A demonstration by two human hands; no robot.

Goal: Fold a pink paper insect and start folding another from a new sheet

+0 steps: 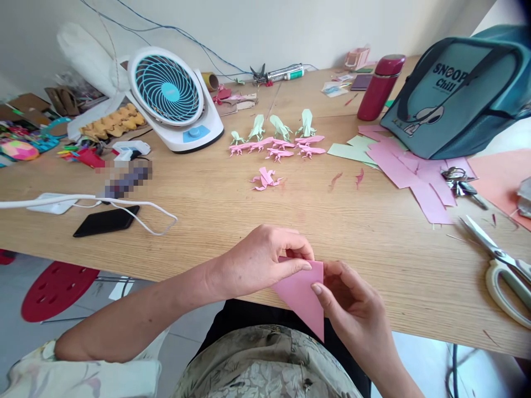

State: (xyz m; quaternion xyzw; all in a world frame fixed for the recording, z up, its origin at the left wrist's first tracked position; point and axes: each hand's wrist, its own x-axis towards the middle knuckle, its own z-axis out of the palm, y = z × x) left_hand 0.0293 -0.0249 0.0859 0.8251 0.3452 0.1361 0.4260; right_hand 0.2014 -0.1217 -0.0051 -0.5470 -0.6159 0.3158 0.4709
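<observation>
A pink sheet of paper [305,296], folded into a triangle, hangs over the near edge of the wooden table [232,215]. My left hand [261,260] pinches its top corner with thumb and fingers. From the right side, my right hand [352,304] grips the same sheet, its thumb pressed on the paper. Farther back lie several folded pink paper figures [276,148], several pale green ones [280,128] and one pink figure alone [265,179].
Scissors [504,271] lie at the right edge. Pink and green sheets [406,166], keys [458,181], a Snoopy bag [456,94] and a red bottle [379,85] sit back right. A fan [172,97], black phone [105,221] and white cable [83,200] are on the left.
</observation>
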